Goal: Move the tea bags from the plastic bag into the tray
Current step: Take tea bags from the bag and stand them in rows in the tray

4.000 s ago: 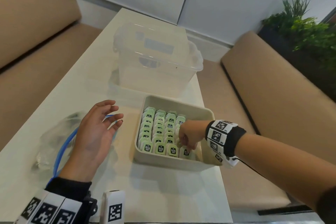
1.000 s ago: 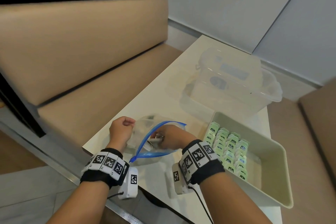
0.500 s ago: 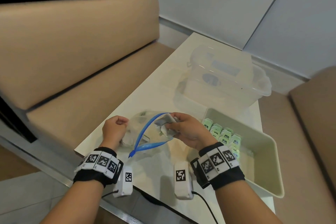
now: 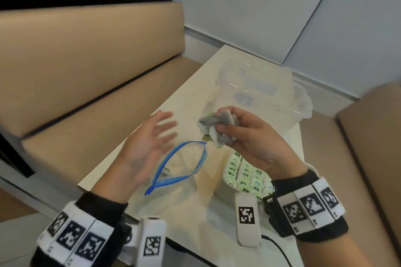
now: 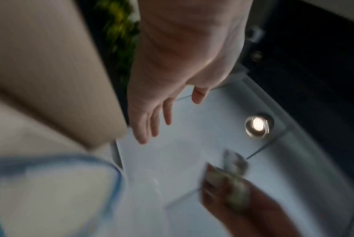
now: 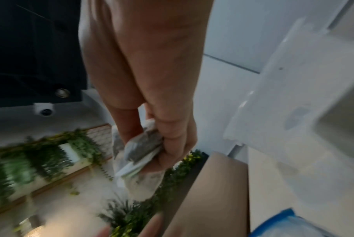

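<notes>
Overhead, tea bags (image 4: 217, 129) are gripped by the right hand (image 4: 249, 136), the tray (image 4: 219, 188) just below toward the wrist; the left hand (image 4: 147, 147) is held spread and empty.

No legible text, brand or number found in any view. The wrist bands (image 4: 308, 206) and the white wrist units (image 4: 247, 215) carry black-and-white square code markers, which are patterns, not readable characters. The packets in the tray (image 4: 247, 176), just beside the right wrist band, bear small dark label marks, too small and blurred to read. The clear lidded box (image 4: 267, 93) beyond the tray shows pale label patches, illegible.
</notes>
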A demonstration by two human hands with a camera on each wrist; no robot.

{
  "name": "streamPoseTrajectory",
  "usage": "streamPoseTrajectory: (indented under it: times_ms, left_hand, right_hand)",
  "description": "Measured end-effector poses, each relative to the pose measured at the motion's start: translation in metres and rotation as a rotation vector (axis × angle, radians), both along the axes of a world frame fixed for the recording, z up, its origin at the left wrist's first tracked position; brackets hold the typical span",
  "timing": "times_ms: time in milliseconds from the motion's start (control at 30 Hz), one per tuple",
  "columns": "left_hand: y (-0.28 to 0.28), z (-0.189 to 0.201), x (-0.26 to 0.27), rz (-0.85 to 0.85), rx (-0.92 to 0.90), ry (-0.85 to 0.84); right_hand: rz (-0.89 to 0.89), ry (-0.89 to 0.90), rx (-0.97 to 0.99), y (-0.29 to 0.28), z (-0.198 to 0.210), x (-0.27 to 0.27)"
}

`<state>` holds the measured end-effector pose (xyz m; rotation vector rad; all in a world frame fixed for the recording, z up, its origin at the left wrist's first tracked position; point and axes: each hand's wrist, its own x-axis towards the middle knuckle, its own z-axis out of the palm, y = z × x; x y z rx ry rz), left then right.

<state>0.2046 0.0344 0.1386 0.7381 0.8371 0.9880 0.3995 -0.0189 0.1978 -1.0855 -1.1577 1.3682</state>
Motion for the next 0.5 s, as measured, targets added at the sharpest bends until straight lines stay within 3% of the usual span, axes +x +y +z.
streamPoseTrajectory:
  times_ms: [100,200,300,400,500]
  left_hand:
    - [-0.022,0.020,0.032,-0.293,-0.288,-0.362]
    - [-0.028,0.020,0.053,-0.235,-0.394,-0.562]
    - [-0.023,0.003,0.065,-0.132,-0.432,-0.604]
    - [-0.013,-0.019,0.073,-0.175,-0.482,-0.618]
    - [-0.008,-0.025,0.079,-0.196,-0.510,-0.635]
  right_hand:
    - [-0.036,-0.263,0.173,-0.004,0.000,-0.022]
    - [-0.183,-0.662,0.352,-0.008,-0.015,-0.034]
    - [-0.162,-0.823,0.386,-0.014,-0.030,-0.035]
    - [-0.057,-0.960,0.269,-0.021,-0.040,-0.032]
    - [-0.031,-0.897,0.113,-0.027,-0.037,-0.027]
